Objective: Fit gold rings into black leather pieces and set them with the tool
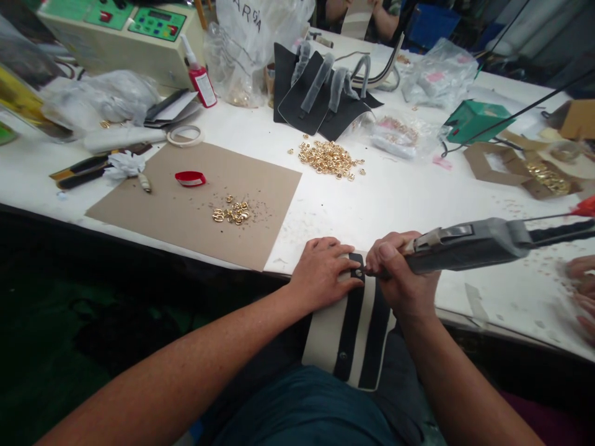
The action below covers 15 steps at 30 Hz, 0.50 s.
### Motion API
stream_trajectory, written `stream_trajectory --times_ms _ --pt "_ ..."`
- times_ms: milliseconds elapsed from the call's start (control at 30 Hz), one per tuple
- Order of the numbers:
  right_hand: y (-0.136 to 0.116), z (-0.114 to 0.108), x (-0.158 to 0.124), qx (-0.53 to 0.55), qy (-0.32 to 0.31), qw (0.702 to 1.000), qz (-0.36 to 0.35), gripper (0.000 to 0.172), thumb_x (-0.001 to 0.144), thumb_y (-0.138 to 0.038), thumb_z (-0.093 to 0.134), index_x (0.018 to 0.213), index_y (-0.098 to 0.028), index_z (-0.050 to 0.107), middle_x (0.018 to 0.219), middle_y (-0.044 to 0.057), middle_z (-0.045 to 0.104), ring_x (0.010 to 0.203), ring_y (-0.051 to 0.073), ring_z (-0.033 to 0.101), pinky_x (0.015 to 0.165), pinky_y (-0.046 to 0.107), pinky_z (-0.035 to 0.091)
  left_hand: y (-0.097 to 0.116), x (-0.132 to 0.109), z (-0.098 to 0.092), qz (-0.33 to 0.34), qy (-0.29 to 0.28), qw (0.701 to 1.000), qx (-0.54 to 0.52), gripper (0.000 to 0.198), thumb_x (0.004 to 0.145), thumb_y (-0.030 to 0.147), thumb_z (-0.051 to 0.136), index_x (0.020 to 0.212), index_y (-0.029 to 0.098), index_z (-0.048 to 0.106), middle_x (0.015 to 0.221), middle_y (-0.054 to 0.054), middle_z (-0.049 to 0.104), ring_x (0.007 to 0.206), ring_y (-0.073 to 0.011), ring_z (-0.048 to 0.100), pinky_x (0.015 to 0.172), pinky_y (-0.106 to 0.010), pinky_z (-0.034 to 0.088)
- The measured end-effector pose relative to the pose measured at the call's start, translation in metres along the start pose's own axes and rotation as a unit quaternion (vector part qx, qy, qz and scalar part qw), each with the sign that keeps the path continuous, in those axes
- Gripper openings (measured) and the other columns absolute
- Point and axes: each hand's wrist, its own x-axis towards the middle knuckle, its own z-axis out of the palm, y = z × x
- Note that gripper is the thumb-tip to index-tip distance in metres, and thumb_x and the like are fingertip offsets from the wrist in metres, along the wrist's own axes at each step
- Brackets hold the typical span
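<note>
A cream panel with dark stripes lies across the table's front edge and reaches down over my lap. My left hand presses on its upper end with fingers outstretched; the thumb and a fingertip lie beside a small round metal fastener on the dark stripe. My right hand is closed around the front of a grey electric screwdriver, held nearly level. Its tip meets the panel close to the fastener; the exact contact is hard to make out. A second round fastener sits lower on the same stripe.
Brown cardboard at left bears small gold hardware and a red oval item. Behind are a gold pile, black pieces, and a red bottle. A co-worker's hand is at the right edge.
</note>
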Motion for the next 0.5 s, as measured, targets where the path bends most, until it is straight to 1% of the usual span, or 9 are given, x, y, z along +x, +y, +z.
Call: stream_trajectory --times_ms 100,200,300,367,500 --pt "-0.001 0.002 0.0 0.042 0.006 0.999 -0.028 0.022 0.092 -0.031 0.079 0.084 -0.025 0.059 0.063 -0.007 0.055 0.052 0.014 0.054 0.053 0.03 0.046 -0.001 -0.001 0.002 0.003 0.005 1.0 0.006 0.029 0.092 0.054 0.075 0.115 0.037 0.078 0.142 0.004 0.07 0.135 -0.0307 0.053 0.111 -0.052 0.037" --pt "-0.001 0.005 0.001 0.049 0.02 0.998 -0.035 0.019 0.091 -0.027 0.078 0.085 -0.024 0.061 0.063 -0.006 0.055 0.051 0.014 0.054 0.051 0.029 0.044 -0.001 -0.002 0.003 0.006 0.01 1.0 0.015 0.03 0.093 0.055 0.074 0.117 0.037 0.078 0.142 0.004 0.069 0.135 -0.0308 0.053 0.112 -0.052 0.037" --pt "0.001 0.007 0.002 0.039 0.019 0.998 -0.04 0.021 0.091 -0.028 0.078 0.082 -0.024 0.059 0.061 -0.006 0.054 0.05 0.014 0.053 0.051 0.03 0.045 0.001 -0.002 0.002 0.009 0.009 1.0 0.012 0.029 0.093 0.054 0.074 0.116 0.037 0.078 0.142 0.004 0.069 0.134 -0.0302 0.053 0.112 -0.052 0.037" --pt "0.002 0.004 0.002 0.021 0.011 0.999 -0.04 0.022 0.091 -0.029 0.078 0.081 -0.024 0.058 0.06 -0.006 0.054 0.05 0.014 0.053 0.052 0.03 0.046 -0.001 -0.001 0.001 0.013 0.009 1.0 0.001 0.027 0.093 0.053 0.074 0.114 0.036 0.079 0.142 0.004 0.069 0.133 -0.0298 0.054 0.111 -0.052 0.037" --pt "-0.001 -0.004 0.001 -0.023 -0.012 1.0 -0.017 0.032 0.091 -0.037 0.079 0.073 -0.024 0.057 0.059 -0.004 0.054 0.053 0.015 0.053 0.053 0.031 0.049 -0.006 0.002 0.003 0.009 0.005 1.0 0.001 0.025 0.092 0.051 0.076 0.111 0.035 0.079 0.143 0.004 0.069 0.134 -0.0306 0.053 0.11 -0.053 0.038"
